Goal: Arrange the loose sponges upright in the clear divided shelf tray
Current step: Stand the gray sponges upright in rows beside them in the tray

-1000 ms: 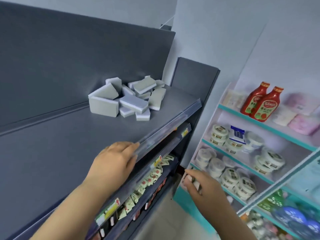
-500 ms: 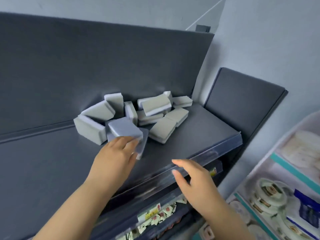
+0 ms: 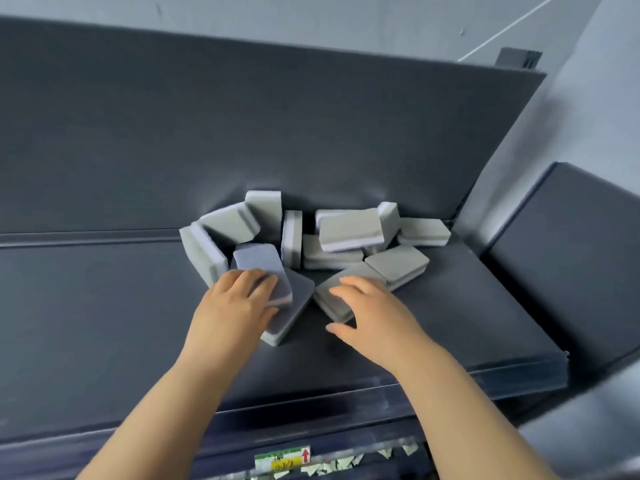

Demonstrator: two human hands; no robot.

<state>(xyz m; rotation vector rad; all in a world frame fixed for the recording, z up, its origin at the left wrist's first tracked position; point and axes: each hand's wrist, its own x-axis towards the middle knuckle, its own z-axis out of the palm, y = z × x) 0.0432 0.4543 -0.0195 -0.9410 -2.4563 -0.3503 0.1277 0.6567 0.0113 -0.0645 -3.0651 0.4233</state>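
Several loose sponges [image 3: 349, 230], grey on one face and pale lilac on the other, lie jumbled against the back of a dark shelf [image 3: 104, 323]. My left hand [image 3: 230, 313] holds a blue-topped sponge [image 3: 258, 259], fingers on top and thumb at its near edge. That sponge lies on another flat sponge [image 3: 298, 299]. My right hand [image 3: 374, 313] lays its fingers on a flat grey sponge [image 3: 329, 294], thumb spread away from it. I make out no divided tray, only a clear strip [image 3: 519, 379] along the shelf's front edge.
A dark back panel [image 3: 277, 116] rises behind the pile. A dark side panel [image 3: 571, 254] stands at the right end. Below the shelf edge a price label [image 3: 282, 460] and small packets show on a lower shelf.
The view rose from the lower shelves to the top shelf. My left hand moved from the shelf's front edge onto the blue-topped sponge. My right hand came up from below onto a grey sponge.
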